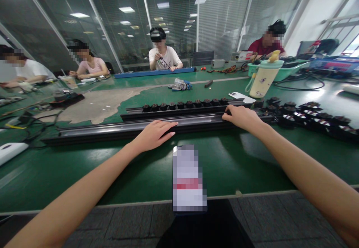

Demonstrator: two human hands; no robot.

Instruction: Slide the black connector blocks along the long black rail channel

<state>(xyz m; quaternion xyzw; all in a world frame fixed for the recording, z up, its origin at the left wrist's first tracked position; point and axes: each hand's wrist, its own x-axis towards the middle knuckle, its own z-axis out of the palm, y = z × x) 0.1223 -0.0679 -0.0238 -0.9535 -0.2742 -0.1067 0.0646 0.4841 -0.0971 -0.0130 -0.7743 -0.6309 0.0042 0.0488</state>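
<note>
A long black channel-shaped rail [92,130] lies across the green table in front of me. My left hand [155,134] rests on its near side, fingers stretched out and apart from the thumb. Toward the rail's right end, my right hand [242,117] has its thumb and fingers curled together over the channel. What sits between those fingertips is hidden; a dark bit shows beside them. Just behind is a second black rail [131,116], carrying a row of several round black parts [189,104].
Many loose black parts [314,117] are grouped at the right. A phone [187,180] lies at the table's front edge, a white phone [241,97] behind my right hand. Beyond stand a cream tumbler [265,80] and green basket [291,70]. Several people sit around the table.
</note>
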